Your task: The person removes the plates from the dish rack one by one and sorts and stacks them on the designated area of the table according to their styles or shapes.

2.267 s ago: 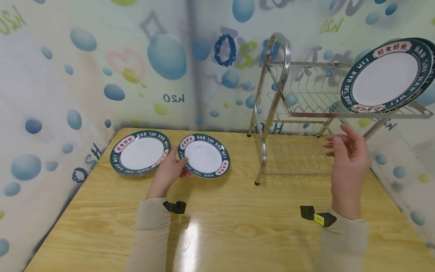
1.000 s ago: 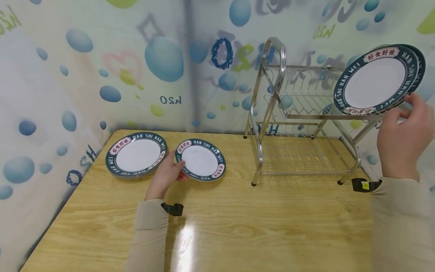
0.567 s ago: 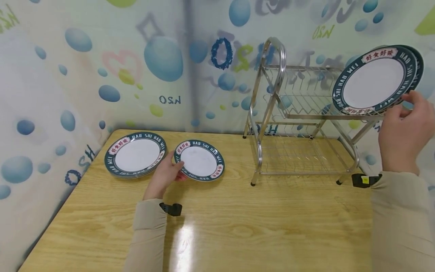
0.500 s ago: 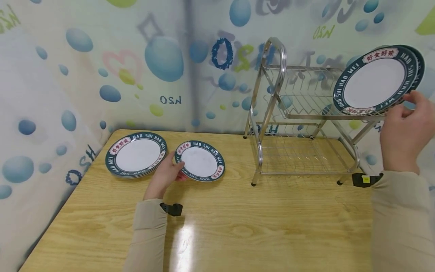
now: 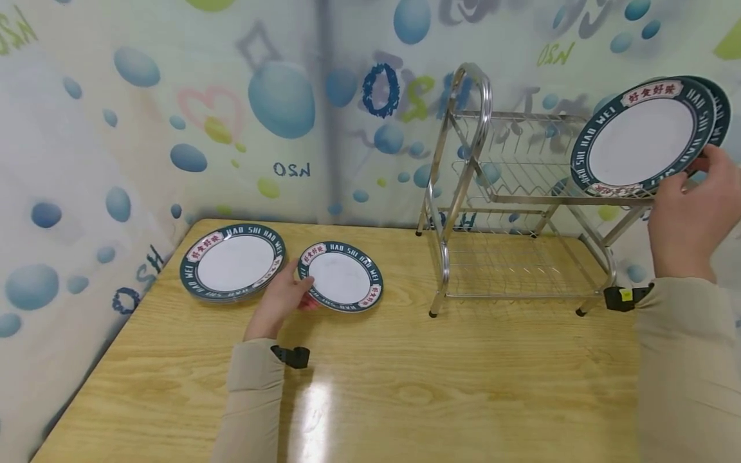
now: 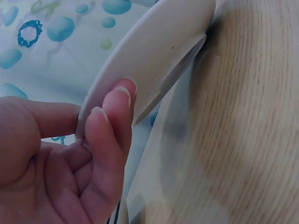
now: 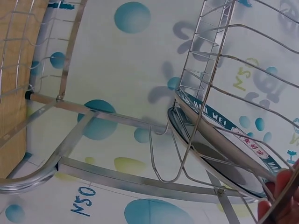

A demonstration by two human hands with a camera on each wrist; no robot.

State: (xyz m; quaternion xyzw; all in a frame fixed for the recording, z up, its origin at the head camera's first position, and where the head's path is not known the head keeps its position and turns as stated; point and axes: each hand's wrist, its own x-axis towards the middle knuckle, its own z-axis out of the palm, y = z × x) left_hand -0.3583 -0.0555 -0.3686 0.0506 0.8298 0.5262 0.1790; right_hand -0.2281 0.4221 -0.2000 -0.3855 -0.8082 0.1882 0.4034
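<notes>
In the head view my left hand point(image 5: 285, 296) pinches the left rim of a small plate point(image 5: 340, 278), white with a dark green lettered border. Its thumb lies on top. The left wrist view shows the fingers point(image 6: 114, 109) under the plate's pale underside, which is tilted over the tabletop. My right hand point(image 5: 695, 212) is raised at the upper tier of a metal dish rack point(image 5: 521, 199). Its curled fingers grip the lower right rim of a larger plate point(image 5: 642, 145) standing there. Another plate point(image 7: 201, 154) leans behind it, mostly hidden in the head view.
A stack of larger plates point(image 5: 231, 260) lies on the wooden table point(image 5: 440, 392) to the left of my left hand. The rack's lower tier point(image 5: 521, 263) has bare wires. A wall sheet with blue bubbles point(image 5: 282, 99) rises behind the table.
My right hand has moved right and up from in front of the rack to the standing plate's rim. My left hand keeps hold of the small plate, which sits slightly lower in view.
</notes>
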